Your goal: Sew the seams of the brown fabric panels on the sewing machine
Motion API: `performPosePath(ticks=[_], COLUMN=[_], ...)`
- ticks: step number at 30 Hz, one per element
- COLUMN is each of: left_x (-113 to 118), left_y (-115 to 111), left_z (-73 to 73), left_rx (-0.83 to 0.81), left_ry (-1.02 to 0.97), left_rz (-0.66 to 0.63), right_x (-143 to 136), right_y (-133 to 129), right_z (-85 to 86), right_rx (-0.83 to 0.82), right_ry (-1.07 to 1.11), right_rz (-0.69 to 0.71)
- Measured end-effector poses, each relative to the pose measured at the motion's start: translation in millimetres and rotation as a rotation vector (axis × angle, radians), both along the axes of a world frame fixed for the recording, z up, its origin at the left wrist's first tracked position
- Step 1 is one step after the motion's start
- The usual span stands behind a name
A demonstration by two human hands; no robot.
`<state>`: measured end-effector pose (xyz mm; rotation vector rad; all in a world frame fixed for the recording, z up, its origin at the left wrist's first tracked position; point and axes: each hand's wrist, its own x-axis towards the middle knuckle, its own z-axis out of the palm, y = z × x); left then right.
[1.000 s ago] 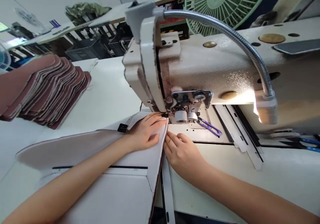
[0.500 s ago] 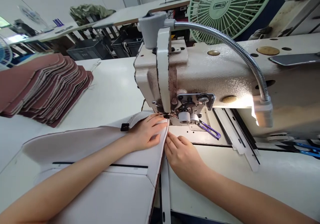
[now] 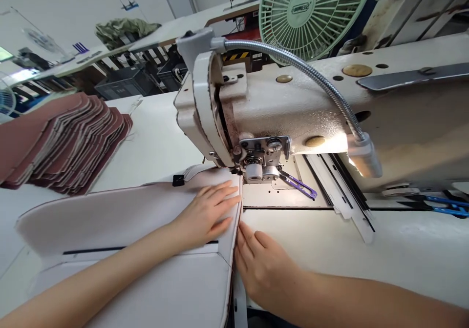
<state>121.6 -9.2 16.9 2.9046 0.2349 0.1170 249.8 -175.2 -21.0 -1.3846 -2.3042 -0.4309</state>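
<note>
A large white padded fabric panel (image 3: pixel 164 284) with a dark edge lies under the head of a sewing machine (image 3: pixel 252 108). Its right edge runs beneath the presser foot area (image 3: pixel 236 171). My left hand (image 3: pixel 207 213) rests flat on the panel just short of the foot, fingers stretched out. Lower down, my right hand (image 3: pixel 266 264) has its fingers together at the panel's right edge, gripping it; the fingertips are partly hidden. A small black tab (image 3: pixel 178 180) sits at the panel's far edge. Purple thread snips (image 3: pixel 298 186) lie right of the needle area.
Reddish-brown fabric panels (image 3: pixel 62 142) are stacked at the left. White and black strips (image 3: pixel 340 191) lie under the machine arm, with blue-handled scissors (image 3: pixel 447 204) farther right. A bendable lamp (image 3: pixel 362 154) lights the work. Behind stand a green fan (image 3: pixel 311 15) and grey crates (image 3: pixel 126 81).
Both hands have slid back toward me along the panel's edge, away from the needle. The left hand's fingers, close to the foot before, lie lower now. The camera view has shifted a little.
</note>
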Motion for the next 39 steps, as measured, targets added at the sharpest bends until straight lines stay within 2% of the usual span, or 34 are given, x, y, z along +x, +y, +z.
performPosePath(ticks=[6,10,14,18,21,24,29,34,39], left_x=[8.2,18.3,17.3,1.2,-14.1,-22.3,-14.6,2.2,12.6], left_y=[6.7,9.7,-6.5,-37.3,-56.6,-65.6,-61.1,-48.8,-43.5], left_z=[-5.9,0.1,18.5,44.1,58.0,64.1,69.4,75.2,70.0], left_rx=[0.022,0.043,0.009,-0.147,-0.217,-0.253,-0.344,-0.473,-0.568], left_ry=[0.021,0.043,0.134,0.202,0.237,0.294,0.375,0.460,0.563], left_rz=[0.006,0.047,0.030,-0.005,0.018,0.018,0.118,0.150,0.298], right_x=[0.0,5.3,6.7,-2.9,-11.5,-13.6,-9.6,-8.1,-7.4], right_y=[2.0,8.9,12.0,1.7,-9.7,-14.3,-10.4,-9.1,-8.7], right_z=[-0.2,0.8,3.8,6.1,7.1,9.2,11.7,9.1,8.8], right_rx=[-0.028,-0.059,-0.160,-0.270,-0.247,-0.198,-0.207,-0.185,-0.102], right_ry=[-0.001,-0.040,-0.057,-0.036,0.036,0.046,-0.024,-0.056,-0.020], right_rz=[-0.050,-0.061,-0.081,-0.047,0.031,0.012,-0.045,-0.066,-0.006])
